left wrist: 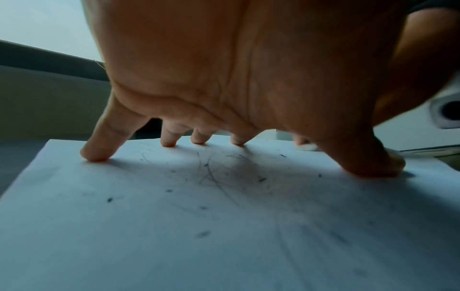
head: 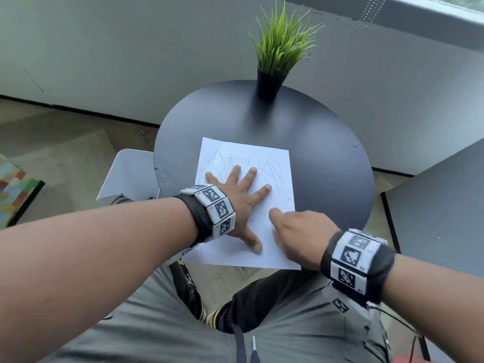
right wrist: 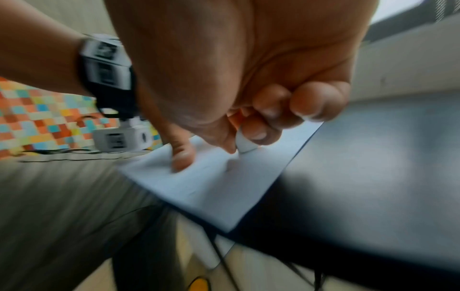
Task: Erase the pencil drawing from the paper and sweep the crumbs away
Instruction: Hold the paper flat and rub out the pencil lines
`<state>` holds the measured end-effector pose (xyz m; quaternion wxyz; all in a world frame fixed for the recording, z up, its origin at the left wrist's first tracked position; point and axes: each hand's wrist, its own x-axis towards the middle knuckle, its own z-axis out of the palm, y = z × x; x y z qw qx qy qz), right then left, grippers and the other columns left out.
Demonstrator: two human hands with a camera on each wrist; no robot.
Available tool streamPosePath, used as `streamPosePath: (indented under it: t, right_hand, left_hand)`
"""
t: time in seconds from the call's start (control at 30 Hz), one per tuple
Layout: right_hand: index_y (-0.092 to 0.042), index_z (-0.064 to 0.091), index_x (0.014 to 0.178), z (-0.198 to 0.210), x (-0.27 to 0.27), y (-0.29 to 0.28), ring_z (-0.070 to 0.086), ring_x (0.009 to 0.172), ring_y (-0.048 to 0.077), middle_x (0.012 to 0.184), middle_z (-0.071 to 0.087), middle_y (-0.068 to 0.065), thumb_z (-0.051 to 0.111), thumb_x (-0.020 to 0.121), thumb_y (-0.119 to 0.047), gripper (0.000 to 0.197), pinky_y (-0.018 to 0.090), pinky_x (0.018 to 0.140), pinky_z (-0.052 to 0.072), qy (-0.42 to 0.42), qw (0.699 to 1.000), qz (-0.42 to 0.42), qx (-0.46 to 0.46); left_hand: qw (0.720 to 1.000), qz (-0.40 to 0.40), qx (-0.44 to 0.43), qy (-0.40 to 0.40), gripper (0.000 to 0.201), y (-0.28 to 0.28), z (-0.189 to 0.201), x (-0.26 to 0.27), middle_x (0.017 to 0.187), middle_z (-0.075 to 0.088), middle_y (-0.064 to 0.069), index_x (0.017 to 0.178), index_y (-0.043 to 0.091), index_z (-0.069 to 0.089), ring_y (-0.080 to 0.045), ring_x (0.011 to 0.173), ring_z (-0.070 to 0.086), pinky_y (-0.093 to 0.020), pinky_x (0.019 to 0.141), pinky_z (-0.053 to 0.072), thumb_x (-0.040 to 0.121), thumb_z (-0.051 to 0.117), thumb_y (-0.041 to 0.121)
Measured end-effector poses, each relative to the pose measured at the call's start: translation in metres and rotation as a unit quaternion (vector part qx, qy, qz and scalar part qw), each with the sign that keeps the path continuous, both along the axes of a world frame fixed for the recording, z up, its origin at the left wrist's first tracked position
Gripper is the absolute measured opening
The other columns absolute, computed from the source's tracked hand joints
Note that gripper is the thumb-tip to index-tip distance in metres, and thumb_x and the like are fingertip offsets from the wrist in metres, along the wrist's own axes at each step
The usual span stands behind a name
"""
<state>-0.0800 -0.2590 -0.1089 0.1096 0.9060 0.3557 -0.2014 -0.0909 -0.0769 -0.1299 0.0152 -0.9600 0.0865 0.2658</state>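
A white sheet of paper (head: 277,163) with faint pencil scribbles (head: 269,169) lies on the round dark table (head: 327,158). My left hand (head: 235,197) lies flat on the sheet with its fingers spread, pressing it down; in the left wrist view its fingertips (left wrist: 95,155) touch the paper (left wrist: 174,226) among dark crumbs (left wrist: 261,179). My right hand (head: 293,231) hovers low over the sheet's near right corner. In the right wrist view its curled fingers (right wrist: 259,130) pinch a small white eraser (right wrist: 245,144) whose tip meets the paper (right wrist: 216,189).
A black pot of green grass (head: 269,82) stands at the table's far edge. A white chair (head: 128,171) sits to the left and a second dark tabletop (head: 440,218) to the right. My lap is under the table's near edge, with cables by the right wrist.
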Motion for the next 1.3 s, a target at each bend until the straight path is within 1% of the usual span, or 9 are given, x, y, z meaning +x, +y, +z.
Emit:
streamPosePath:
  t: [0.23, 0.4, 0.47, 0.57, 0.73, 0.87, 1.03, 1.17, 1.3]
  right_hand:
    - [-0.018, 0.030, 0.096, 0.001, 0.040, 0.000, 0.054, 0.072, 0.035, 0.091, 0.062, 0.009, 0.031, 0.099, -0.026, 0.009, 0.037, 0.058, 0.040, -0.048, 0.995, -0.088, 0.021]
    - [-0.021, 0.033, 0.103, 0.001, -0.007, 0.003, 0.054, 0.068, 0.033, 0.083, 0.058, 0.002, 0.036, 0.097, -0.024, 0.007, 0.035, 0.056, 0.039, -0.008, 1.000, 0.006, -0.005]
    - [-0.021, 0.034, 0.110, -0.001, 0.016, 0.005, 0.058, 0.075, 0.034, 0.093, 0.063, 0.006, 0.033, 0.098, -0.024, 0.012, 0.037, 0.060, 0.043, -0.028, 0.999, -0.037, -0.003]
    - [-0.019, 0.031, 0.100, 0.003, 0.043, 0.003, 0.054, 0.072, 0.034, 0.094, 0.063, 0.008, 0.033, 0.097, -0.020, 0.004, 0.039, 0.062, 0.046, -0.054, 0.995, -0.081, 0.011]
    - [-0.021, 0.034, 0.108, 0.004, -0.006, 0.004, 0.052, 0.069, 0.034, 0.087, 0.058, 0.004, 0.038, 0.096, -0.021, 0.013, 0.035, 0.056, 0.039, 0.003, 0.999, 0.021, -0.024]
    - [-0.020, 0.031, 0.105, 0.004, 0.041, 0.002, 0.055, 0.074, 0.034, 0.099, 0.064, 0.011, 0.034, 0.097, -0.021, 0.009, 0.037, 0.062, 0.041, -0.044, 0.995, -0.086, -0.001]
    - [-0.016, 0.036, 0.122, 0.002, -0.003, 0.013, 0.064, 0.082, 0.036, 0.098, 0.066, 0.010, 0.039, 0.098, -0.028, 0.027, 0.036, 0.061, 0.042, -0.007, 0.999, 0.027, -0.014]
    - [-0.016, 0.032, 0.104, 0.006, 0.053, 0.010, 0.054, 0.077, 0.035, 0.105, 0.064, 0.015, 0.035, 0.097, -0.021, 0.009, 0.037, 0.065, 0.041, -0.057, 0.993, -0.101, -0.007]
    - [-0.017, 0.034, 0.123, 0.002, 0.018, 0.018, 0.062, 0.083, 0.035, 0.105, 0.064, 0.010, 0.040, 0.097, -0.023, 0.028, 0.037, 0.063, 0.046, -0.012, 1.000, 0.013, -0.006]
  left_hand:
    - [1.000, 0.000, 0.017, 0.005, 0.143, -0.013, 0.007, 0.009, 0.163, -0.024, -0.011, 0.152, 0.047, -0.020, -0.050, 0.149, -0.012, -0.077, 0.097, 0.033, 0.046, 0.064, 0.095]
    - [1.000, 0.004, 0.023, 0.010, 0.144, -0.014, 0.010, 0.009, 0.163, -0.025, -0.011, 0.153, 0.045, -0.018, -0.050, 0.149, -0.013, -0.078, 0.097, 0.033, 0.047, 0.066, 0.094]
    - [1.000, 0.005, 0.020, 0.007, 0.144, -0.014, 0.009, 0.010, 0.164, -0.024, -0.011, 0.153, 0.046, -0.018, -0.050, 0.149, -0.012, -0.079, 0.097, 0.033, 0.046, 0.066, 0.094]
    - [1.000, 0.006, 0.021, 0.007, 0.144, -0.014, 0.008, 0.009, 0.164, -0.023, -0.011, 0.152, 0.046, -0.019, -0.051, 0.149, -0.012, -0.079, 0.097, 0.032, 0.045, 0.065, 0.095]
    - [1.000, 0.012, 0.019, 0.016, 0.144, -0.016, 0.011, 0.009, 0.163, -0.026, -0.012, 0.153, 0.045, -0.018, -0.050, 0.149, -0.014, -0.080, 0.098, 0.031, 0.048, 0.066, 0.094]
    - [1.000, 0.012, 0.013, 0.015, 0.145, -0.017, 0.007, 0.009, 0.163, -0.026, -0.012, 0.152, 0.046, -0.020, -0.051, 0.148, -0.015, -0.081, 0.096, 0.031, 0.046, 0.066, 0.094]
    - [1.000, 0.015, 0.006, 0.022, 0.146, -0.015, 0.010, 0.008, 0.163, -0.027, -0.010, 0.153, 0.045, -0.018, -0.049, 0.149, -0.016, -0.081, 0.097, 0.031, 0.045, 0.067, 0.094]
    - [1.000, 0.015, -0.001, 0.014, 0.147, -0.015, 0.008, 0.008, 0.163, -0.024, -0.010, 0.154, 0.043, -0.018, -0.049, 0.149, -0.014, -0.083, 0.095, 0.030, 0.045, 0.068, 0.093]
    - [1.000, 0.021, -0.002, 0.015, 0.150, -0.012, 0.005, 0.007, 0.163, -0.028, -0.008, 0.154, 0.041, -0.019, -0.046, 0.150, -0.017, -0.081, 0.097, 0.029, 0.043, 0.065, 0.096]
